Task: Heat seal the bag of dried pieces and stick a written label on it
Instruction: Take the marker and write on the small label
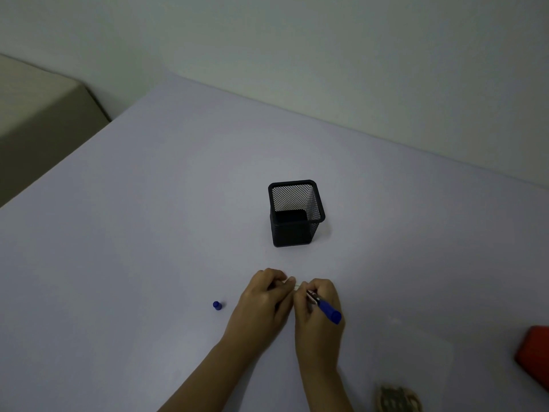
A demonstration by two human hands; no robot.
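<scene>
Label: a small pale slip [292, 281] is pinched between the two hands, low over the table [148, 233]; any writing on it cannot be made out.
Left hand [264, 295]: its fingers are curled and closed on the label's edge.
Right hand [318, 304]: its fingers are wrapped round the blue pen [328, 309], whose tip is turned toward the label.
Bag [416, 361]: it is laid flat at the near right, well apart from the hands, with dried pieces [398, 398] gathered at its near end; whether it is sealed cannot be told.
Risk: fresh ink could be smeared, or the label creased, because it is handled beside an uncapped tip; the loose cap [217, 305] could be knocked away by a forearm.
Count: two hands, one pen, one cap, one label, one bag, one black mesh holder [297, 215], one red object [534, 352] cut off by the right edge.
</scene>
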